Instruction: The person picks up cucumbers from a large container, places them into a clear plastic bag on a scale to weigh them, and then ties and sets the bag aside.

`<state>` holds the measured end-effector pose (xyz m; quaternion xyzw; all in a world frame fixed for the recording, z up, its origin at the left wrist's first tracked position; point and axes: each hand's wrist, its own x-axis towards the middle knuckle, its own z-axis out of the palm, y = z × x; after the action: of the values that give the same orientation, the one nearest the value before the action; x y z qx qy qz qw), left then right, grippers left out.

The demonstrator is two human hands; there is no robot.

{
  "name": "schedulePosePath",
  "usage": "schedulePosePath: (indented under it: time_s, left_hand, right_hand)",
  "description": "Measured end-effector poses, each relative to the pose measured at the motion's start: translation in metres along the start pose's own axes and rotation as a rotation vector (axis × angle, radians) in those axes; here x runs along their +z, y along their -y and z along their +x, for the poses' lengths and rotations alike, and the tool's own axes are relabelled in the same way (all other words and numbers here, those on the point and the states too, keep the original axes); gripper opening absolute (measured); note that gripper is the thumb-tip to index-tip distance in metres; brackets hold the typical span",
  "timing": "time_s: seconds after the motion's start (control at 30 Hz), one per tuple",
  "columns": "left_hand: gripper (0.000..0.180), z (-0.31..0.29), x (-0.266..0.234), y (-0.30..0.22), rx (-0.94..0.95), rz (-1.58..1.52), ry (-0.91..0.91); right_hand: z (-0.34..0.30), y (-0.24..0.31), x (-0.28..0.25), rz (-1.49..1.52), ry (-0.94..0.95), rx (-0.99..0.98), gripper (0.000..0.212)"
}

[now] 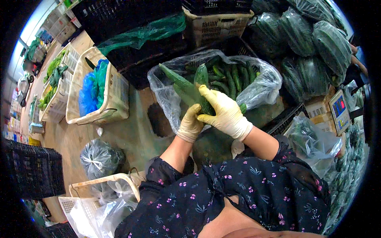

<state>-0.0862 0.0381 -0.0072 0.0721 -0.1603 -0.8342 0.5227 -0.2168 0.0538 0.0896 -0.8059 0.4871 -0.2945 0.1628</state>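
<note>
Above a plastic-lined crate, both my hands wear pale, yellow-stained gloves. My right hand (pixel 224 113) is closed around cucumbers, its fingers over their lower part. One long cucumber (pixel 176 81) points up and left, its outline slightly blurred; a shorter cucumber (pixel 201 74) stands more upright beside it. My left hand (pixel 191 123) is curled against the lower end of the bunch, with its fingertips partly hidden. Behind the hands, more cucumbers (pixel 234 79) lie in the crate, inside a clear plastic liner (pixel 266 85) folded over the rim.
Left of the crate stands a cream basket (pixel 121 97) with blue and green bags (pixel 89 93). Filled cucumber bags (pixel 299 33) are piled at the right, near a scale (pixel 340 111). Black crates (pixel 131 23) rise at the back. A tied bag (pixel 99 158) lies on the floor.
</note>
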Motion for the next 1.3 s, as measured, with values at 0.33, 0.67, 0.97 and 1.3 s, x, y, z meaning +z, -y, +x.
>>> schedulePosePath:
  time_s: [0.33,0.67,0.97,1.3]
  left_hand:
    - [0.071,-0.001,-0.008,-0.008,-0.023,0.139,0.055]
    - [0.072,-0.006,-0.019,-0.004,-0.068,0.041,-0.017]
    - [0.059,0.009,0.004,-0.003,0.034,0.072,0.041]
    - [0.042,0.013,-0.006,-0.011,0.065,-0.125,-0.2]
  right_hand:
    - [-0.008,0.007,0.002,-0.021,-0.019,-0.097,0.048]
    - [0.009,0.002,-0.013,-0.078,0.045,-0.211,0.058]
    - [0.059,-0.069,-0.027,-0.038,-0.097,0.383,0.069]
    - [0.008,-0.069,-0.018,0.462,0.141,0.326,0.038]
